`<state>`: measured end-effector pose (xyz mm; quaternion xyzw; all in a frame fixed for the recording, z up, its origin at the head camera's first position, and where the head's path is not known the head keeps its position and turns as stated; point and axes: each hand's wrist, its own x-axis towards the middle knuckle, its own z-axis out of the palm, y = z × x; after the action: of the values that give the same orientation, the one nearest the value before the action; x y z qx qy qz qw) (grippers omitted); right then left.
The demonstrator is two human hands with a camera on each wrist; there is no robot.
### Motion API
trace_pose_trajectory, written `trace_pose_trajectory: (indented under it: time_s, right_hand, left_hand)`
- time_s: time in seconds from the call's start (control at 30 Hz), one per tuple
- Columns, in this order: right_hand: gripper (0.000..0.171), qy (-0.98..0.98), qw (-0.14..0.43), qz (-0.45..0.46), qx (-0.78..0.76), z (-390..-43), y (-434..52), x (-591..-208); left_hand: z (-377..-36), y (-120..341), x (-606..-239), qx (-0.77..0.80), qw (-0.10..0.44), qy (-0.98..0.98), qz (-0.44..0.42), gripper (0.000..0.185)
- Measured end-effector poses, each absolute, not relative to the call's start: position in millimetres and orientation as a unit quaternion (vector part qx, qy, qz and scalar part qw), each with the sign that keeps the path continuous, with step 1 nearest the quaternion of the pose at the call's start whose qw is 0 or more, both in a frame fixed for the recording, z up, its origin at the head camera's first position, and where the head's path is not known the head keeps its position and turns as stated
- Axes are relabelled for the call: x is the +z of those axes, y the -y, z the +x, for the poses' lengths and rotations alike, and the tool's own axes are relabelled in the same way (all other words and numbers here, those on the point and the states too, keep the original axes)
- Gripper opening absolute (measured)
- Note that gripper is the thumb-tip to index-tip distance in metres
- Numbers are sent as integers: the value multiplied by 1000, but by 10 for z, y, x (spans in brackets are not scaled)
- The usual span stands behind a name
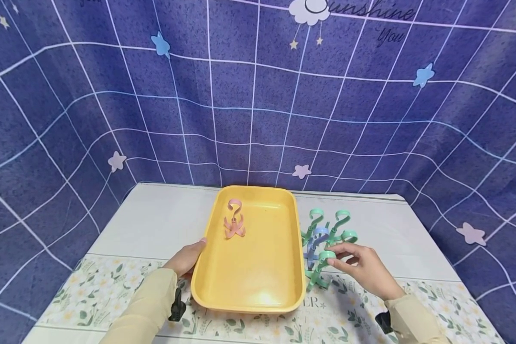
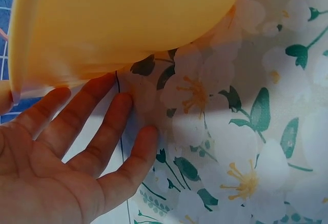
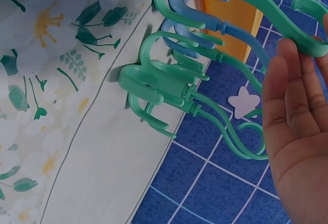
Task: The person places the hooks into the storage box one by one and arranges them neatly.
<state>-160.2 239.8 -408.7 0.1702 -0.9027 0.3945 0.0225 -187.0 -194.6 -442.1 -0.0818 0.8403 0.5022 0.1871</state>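
My left hand (image 1: pixel 188 258) holds the left rim of a yellow tray (image 1: pixel 301 282), thumb at the rim and fingers along the wall's outside, as the left wrist view shows. Inside the tray, at its upper left, lies a pink four-claw hook (image 1: pixel 234 227). Right of the tray my right hand (image 1: pixel 365 267) pinches the curved end of the nearest green claw hook (image 1: pixel 319 274). In the right wrist view its fingertips touch that green curve. Close by stand a blue claw hook (image 1: pixel 311 248) and several other green claw hooks (image 3: pixel 169 88).
The white table (image 1: pixel 155 215) has a floral band (image 1: pixel 99 286) along its front part. Behind it and at both sides hangs a blue grid-patterned cloth (image 1: pixel 249 119) with star figures. The claw hooks crowd against the tray's right side.
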Motion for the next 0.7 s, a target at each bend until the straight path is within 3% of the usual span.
trace_pose_trajectory:
  time_s: [0.7]
  right_hand:
    - [20, 902, 77, 168, 390, -1528, -2332, -4088]
  left_hand:
    - [-1844, 1947, -4378, 511, 188, -836, -72, 62]
